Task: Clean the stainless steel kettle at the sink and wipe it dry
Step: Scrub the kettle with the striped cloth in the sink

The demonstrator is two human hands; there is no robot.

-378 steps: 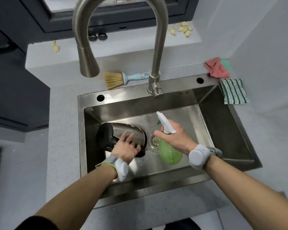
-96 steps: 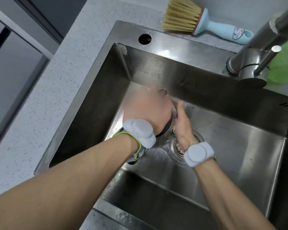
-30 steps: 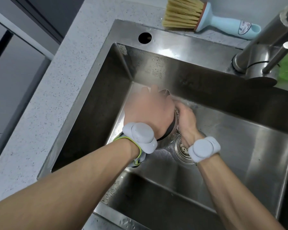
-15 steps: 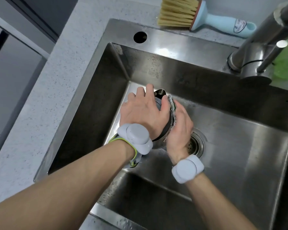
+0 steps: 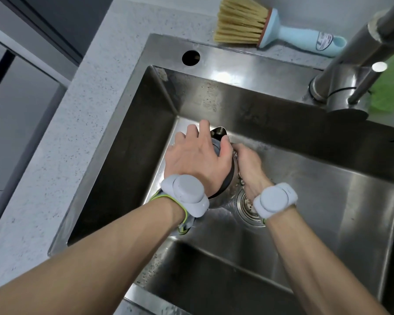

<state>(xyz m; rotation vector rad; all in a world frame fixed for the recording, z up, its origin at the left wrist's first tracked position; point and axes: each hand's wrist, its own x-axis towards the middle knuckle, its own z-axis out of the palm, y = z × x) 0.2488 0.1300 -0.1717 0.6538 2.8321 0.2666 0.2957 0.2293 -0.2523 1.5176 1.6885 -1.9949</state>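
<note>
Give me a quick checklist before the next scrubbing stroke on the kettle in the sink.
1. Kettle steadied: ok, left hand is spread over its top.
2. Scourer in grip: ok, right hand clutches a steel scourer against the kettle's side.
3. Kettle inside the sink: ok.
4. Drain unblocked: ok, strainer partly visible.
5. Tap off: cannot tell, spout out of view.
6. Brush out of the way: ok, behind the sink.

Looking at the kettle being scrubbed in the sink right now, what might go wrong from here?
The kettle stands in the sink, steadied only by the left hand on top, so it might slip or tip. The right hand presses a metal scourer on its wall, which might scratch the steel.
</note>
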